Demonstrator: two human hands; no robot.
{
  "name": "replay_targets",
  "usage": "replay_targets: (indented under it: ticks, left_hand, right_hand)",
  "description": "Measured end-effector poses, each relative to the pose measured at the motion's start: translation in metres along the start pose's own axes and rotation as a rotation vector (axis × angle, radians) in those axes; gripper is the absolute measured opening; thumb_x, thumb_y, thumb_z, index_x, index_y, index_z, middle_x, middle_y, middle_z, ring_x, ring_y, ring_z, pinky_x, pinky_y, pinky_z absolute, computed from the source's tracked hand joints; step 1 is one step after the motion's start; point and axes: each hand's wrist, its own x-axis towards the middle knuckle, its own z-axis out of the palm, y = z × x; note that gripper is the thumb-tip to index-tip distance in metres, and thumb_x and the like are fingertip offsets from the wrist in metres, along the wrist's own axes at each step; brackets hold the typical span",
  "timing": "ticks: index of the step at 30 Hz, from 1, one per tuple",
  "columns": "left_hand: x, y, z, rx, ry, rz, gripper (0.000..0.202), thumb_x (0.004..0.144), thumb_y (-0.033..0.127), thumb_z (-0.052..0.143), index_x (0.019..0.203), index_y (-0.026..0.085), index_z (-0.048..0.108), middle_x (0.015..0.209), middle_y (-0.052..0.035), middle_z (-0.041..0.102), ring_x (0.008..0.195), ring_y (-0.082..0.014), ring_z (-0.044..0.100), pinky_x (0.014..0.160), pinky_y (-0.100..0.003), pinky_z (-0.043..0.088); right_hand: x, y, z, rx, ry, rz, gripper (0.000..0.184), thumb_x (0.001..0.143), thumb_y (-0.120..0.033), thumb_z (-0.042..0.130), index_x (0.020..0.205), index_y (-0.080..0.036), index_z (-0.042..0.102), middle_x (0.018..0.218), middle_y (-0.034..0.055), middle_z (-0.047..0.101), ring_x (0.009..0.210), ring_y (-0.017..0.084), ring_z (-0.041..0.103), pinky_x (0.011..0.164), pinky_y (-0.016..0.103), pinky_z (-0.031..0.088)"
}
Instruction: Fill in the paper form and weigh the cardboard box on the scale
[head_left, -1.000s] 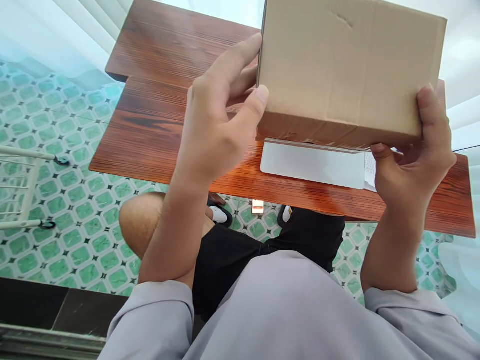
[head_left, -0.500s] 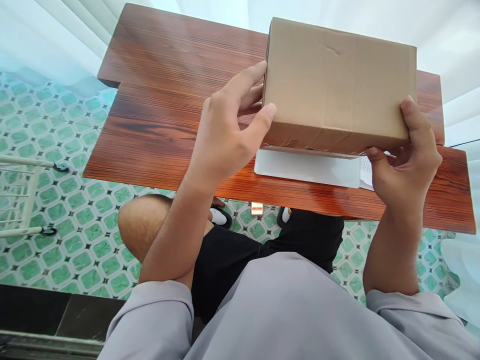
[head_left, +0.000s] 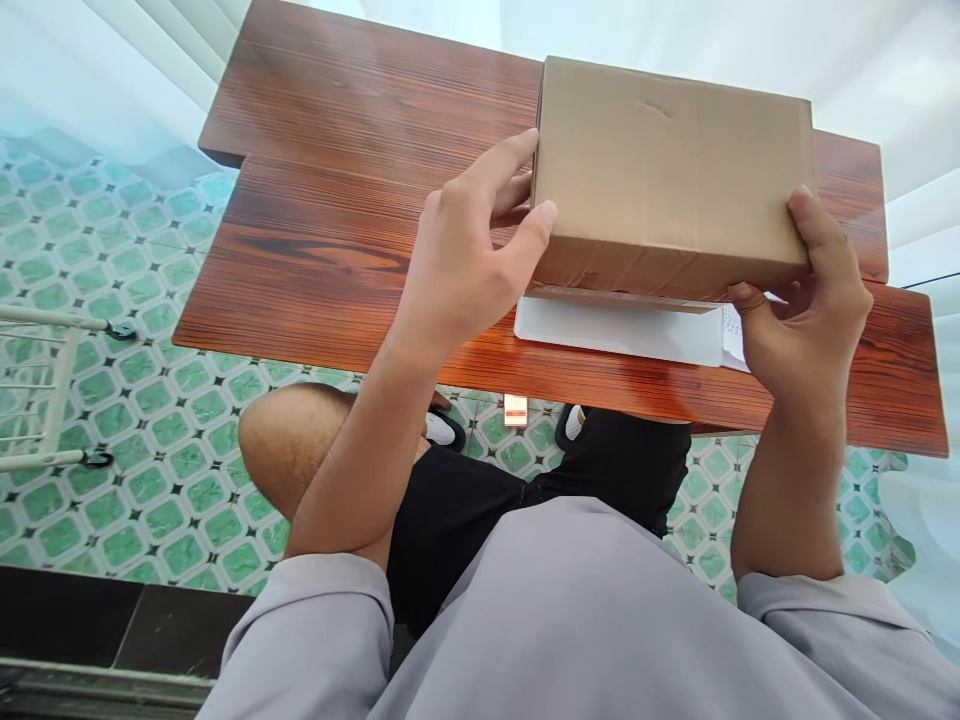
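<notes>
cardboard box [head_left: 671, 170] between left hand [head_left: 465, 265] and right hand [head_left: 814, 300], thumbs up

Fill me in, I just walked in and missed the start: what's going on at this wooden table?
A seated person in a grey long-sleeved top holds a closed plain brown cardboard box with both hands: the left hand grips its left end, the right hand its right end. The box hangs low over the reddish-brown wooden table, right above a flat white rectangular panel lying near the table's front edge; whether they touch is unclear.
</notes>
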Motion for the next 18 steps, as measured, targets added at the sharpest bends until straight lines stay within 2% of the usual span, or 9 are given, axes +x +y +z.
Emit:
replay_targets:
  ticks: [3,5,8,13,18]
  left_hand:
    - [0.0,-0.002,0.001,-0.005,0.005,-0.006,0.048,0.089,0.037,0.061,0.137,0.032,0.058,0.133,0.0025,0.069,0.121,-0.0271,0.065,0.103,-0.045,0.056]
    - [0.001,-0.003,0.001,-0.014,0.012,0.008,0.047,0.088,0.032,0.059,0.136,0.03,0.06,0.132,0.0016,0.07,0.123,-0.0271,0.065,0.107,-0.045,0.054]
    - [0.001,-0.004,0.002,-0.005,0.01,0.029,0.047,0.088,0.027,0.056,0.135,0.028,0.061,0.129,0.0002,0.071,0.122,-0.0262,0.066,0.11,-0.044,0.052]
    - [0.001,-0.008,0.005,0.039,-0.003,0.009,0.046,0.092,0.032,0.054,0.137,0.03,0.06,0.125,0.0002,0.073,0.122,-0.0266,0.066,0.109,-0.044,0.052]
    - [0.001,-0.011,0.005,0.064,-0.022,0.032,0.046,0.094,0.034,0.052,0.139,0.029,0.058,0.122,-0.0002,0.074,0.122,-0.0263,0.066,0.108,-0.043,0.052]
  right_hand:
    - [0.0,0.001,0.001,0.022,-0.018,0.001,0.08,0.075,-0.026,0.077,0.15,-0.038,0.051,0.153,0.0054,0.052,0.135,0.027,0.055,0.09,0.035,0.064]
    - [-0.001,0.001,0.002,0.044,-0.017,0.014,0.079,0.075,-0.024,0.076,0.149,-0.037,0.052,0.153,0.0064,0.051,0.135,0.027,0.055,0.094,0.036,0.063]
    - [-0.002,0.001,0.002,0.047,-0.012,0.039,0.078,0.075,-0.021,0.075,0.148,-0.036,0.054,0.152,0.0065,0.053,0.132,0.026,0.057,0.091,0.033,0.064]
    - [-0.004,0.004,0.002,0.022,-0.017,0.052,0.079,0.074,-0.024,0.077,0.148,-0.037,0.054,0.152,0.0062,0.052,0.131,0.027,0.057,0.084,0.033,0.065]
    - [-0.004,0.006,0.004,0.055,-0.027,0.065,0.078,0.075,-0.026,0.077,0.149,-0.034,0.053,0.154,0.0073,0.05,0.134,0.028,0.055,0.088,0.035,0.065]
